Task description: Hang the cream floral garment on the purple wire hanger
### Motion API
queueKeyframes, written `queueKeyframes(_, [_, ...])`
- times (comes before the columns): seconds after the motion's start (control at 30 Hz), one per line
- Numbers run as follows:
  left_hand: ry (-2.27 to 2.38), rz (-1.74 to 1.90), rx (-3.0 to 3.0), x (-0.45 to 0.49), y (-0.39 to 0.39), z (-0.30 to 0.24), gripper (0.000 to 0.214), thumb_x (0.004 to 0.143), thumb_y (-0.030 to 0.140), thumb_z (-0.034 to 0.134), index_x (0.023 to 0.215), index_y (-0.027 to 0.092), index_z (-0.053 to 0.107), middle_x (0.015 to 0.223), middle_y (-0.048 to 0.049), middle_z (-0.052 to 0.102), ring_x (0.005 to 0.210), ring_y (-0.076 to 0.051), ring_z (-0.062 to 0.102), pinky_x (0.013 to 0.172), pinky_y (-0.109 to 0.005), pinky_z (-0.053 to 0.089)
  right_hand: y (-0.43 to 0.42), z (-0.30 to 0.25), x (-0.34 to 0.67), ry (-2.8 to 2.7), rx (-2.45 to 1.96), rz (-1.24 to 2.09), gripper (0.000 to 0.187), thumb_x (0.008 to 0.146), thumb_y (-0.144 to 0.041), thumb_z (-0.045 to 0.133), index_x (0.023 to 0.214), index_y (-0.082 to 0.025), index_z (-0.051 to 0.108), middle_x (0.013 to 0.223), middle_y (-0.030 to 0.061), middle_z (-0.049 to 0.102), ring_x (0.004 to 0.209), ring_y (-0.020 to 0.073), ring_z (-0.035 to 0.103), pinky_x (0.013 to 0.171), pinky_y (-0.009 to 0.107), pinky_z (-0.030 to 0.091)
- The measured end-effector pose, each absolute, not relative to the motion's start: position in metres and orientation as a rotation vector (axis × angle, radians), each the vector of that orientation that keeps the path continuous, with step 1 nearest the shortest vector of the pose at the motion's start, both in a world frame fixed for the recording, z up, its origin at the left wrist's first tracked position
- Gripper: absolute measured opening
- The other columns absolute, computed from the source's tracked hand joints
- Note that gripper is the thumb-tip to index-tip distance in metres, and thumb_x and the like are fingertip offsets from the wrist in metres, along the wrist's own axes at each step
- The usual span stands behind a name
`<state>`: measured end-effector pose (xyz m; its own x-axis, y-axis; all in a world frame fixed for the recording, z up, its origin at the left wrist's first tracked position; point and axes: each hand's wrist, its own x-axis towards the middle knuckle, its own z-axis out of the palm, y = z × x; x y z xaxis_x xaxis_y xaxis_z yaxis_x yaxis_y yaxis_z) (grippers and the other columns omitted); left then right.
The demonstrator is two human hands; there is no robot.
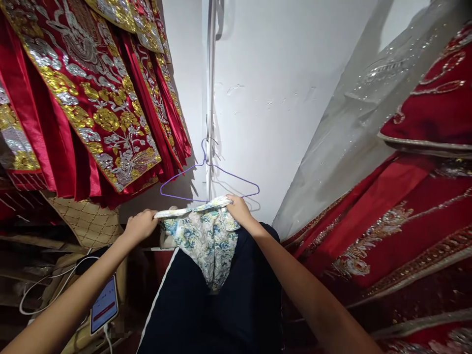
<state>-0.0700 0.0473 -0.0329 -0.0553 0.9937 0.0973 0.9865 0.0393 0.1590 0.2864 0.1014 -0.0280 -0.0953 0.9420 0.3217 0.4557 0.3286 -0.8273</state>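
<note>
A white cloth garment with a blue, green and yellow floral print (208, 238) is stretched between my two hands, just above the dark trousers on my lap. My left hand (142, 226) is closed on the left end of its band-like upper edge. At the opposite end, the fingers of my right hand (239, 210) pinch the same edge. The lower part of the cloth narrows and hangs down between my legs. Just beyond it, a purple wire hanger (210, 167) hangs from a white upright pole, with nothing on it.
Red garments with gold and silver embroidery (110, 118) hang at the left. Beaded red garments (416, 196) and a sparkling sheer white cloth (342, 108) fill the right. A phone (104, 305) with a white cable lies low at the left. Behind the hanger is a white wall (276, 98).
</note>
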Motion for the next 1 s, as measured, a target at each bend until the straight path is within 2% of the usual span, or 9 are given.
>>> queueKeyframes(0.1, [2.356, 0.274, 2.107, -0.070, 0.060, -0.009, 0.042, 0.086, 0.039, 0.038, 0.111, 0.023, 0.068, 0.101, -0.0201, 0.071, 0.095, -0.039, 0.067, 0.079, -0.047, 0.047, 0.088, -0.021, 0.287, -1.704, -1.244, 0.685, 0.013, 0.071, -0.026, 0.047, 0.059, -0.019, 0.049, 0.055, -0.0035, 0.045, 0.054, 0.0120, 0.040, 0.052, 0.023, 0.025])
queueKeyframes(0.23, [2.393, 0.304, 2.092, -0.061, 0.071, 0.017, 0.043, 0.088, 0.038, 0.035, 0.109, 0.018, 0.066, 0.101, -0.0231, 0.071, 0.094, -0.041, 0.068, 0.071, -0.043, 0.047, 0.085, -0.012, 0.289, -1.666, -1.257, 0.643, 0.017, 0.072, -0.029, 0.047, 0.058, -0.020, 0.043, 0.053, -0.0050, 0.037, 0.051, 0.0105, 0.034, 0.049, 0.023, 0.022])
queueKeyframes(0.37, [2.409, 0.253, 2.153, -0.056, 0.058, 0.016, 0.040, 0.089, 0.035, 0.034, 0.109, 0.017, 0.064, 0.101, -0.0226, 0.071, 0.092, -0.043, 0.068, 0.071, -0.044, 0.047, 0.090, -0.013, 0.294, -1.626, -1.284, 0.559, 0.016, 0.070, -0.026, 0.048, 0.057, -0.021, 0.039, 0.052, -0.0055, 0.035, 0.051, 0.0105, 0.032, 0.050, 0.023, 0.020])
queueKeyframes(0.57, [2.391, 0.241, 2.129, -0.058, 0.020, 0.010, 0.048, 0.094, 0.039, 0.028, 0.131, 0.025, 0.055, 0.112, -0.0181, 0.070, 0.094, -0.043, 0.067, 0.071, -0.046, 0.047, 0.091, -0.026, 0.290, -1.595, -1.348, 0.415, 0.018, 0.069, -0.022, 0.047, 0.059, -0.022, 0.032, 0.053, -0.0062, 0.033, 0.052, 0.0104, 0.030, 0.050, 0.024, 0.019])
queueKeyframes(0.77, [2.288, 0.503, 2.120, -0.062, 0.020, 0.013, 0.051, 0.095, 0.034, 0.027, 0.140, 0.028, 0.048, 0.125, -0.0127, 0.067, 0.106, -0.038, 0.065, 0.078, -0.042, 0.049, 0.085, -0.022, 0.286, -1.616, -1.329, 0.458, 0.019, 0.068, -0.023, 0.046, 0.057, -0.022, 0.030, 0.052, -0.0063, 0.027, 0.051, 0.0099, 0.026, 0.048, 0.024, 0.017])
queueKeyframes(0.9, [2.152, 0.659, 2.051, -0.070, 0.039, 0.009, 0.049, 0.093, 0.036, 0.032, 0.135, 0.026, 0.055, 0.127, -0.0101, 0.066, 0.113, -0.033, 0.063, 0.087, -0.038, 0.049, 0.079, -0.014, 0.290, -1.617, -1.310, 0.466, 0.018, 0.067, -0.024, 0.046, 0.055, -0.022, 0.032, 0.053, -0.0056, 0.027, 0.053, 0.0102, 0.029, 0.049, 0.024, 0.018])
queueKeyframes(1.0, [2.022, 0.751, 2.013, -0.071, 0.054, 0.003, 0.044, 0.088, 0.040, 0.041, 0.121, 0.023, 0.064, 0.117, -0.0096, 0.070, 0.108, -0.031, 0.065, 0.084, -0.035, 0.051, 0.080, -0.009, 0.298, -1.609, -1.311, 0.384, 0.018, 0.066, -0.025, 0.047, 0.054, -0.021, 0.034, 0.054, -0.0052, 0.028, 0.054, 0.0105, 0.030, 0.050, 0.024, 0.018])
